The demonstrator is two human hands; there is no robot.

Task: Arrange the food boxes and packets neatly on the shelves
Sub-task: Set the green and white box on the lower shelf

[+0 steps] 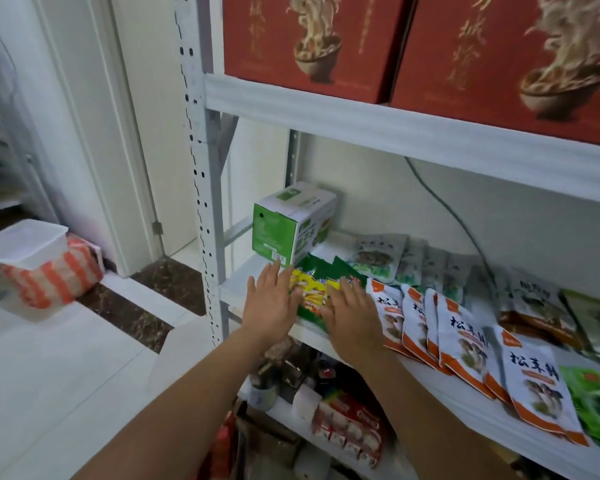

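Observation:
Several green and yellow packets [312,292] lie at the left end of the white middle shelf [447,400]. My left hand [269,303] lies flat with straight fingers against their left side. My right hand [352,315] lies flat on their right side, fingers straight. Behind them a green and white box [291,225] stands on the shelf. A row of white and orange packets [461,337] overlaps to the right. Grey-green packets [381,254] lie further back.
Two large red noodle boxes [326,43] fill the upper shelf. A grey cable [458,220] runs down the back wall. The lower shelf holds a jumble of goods [347,424]. A lidded plastic tub [28,244] sits on a striped bag [56,282] at left.

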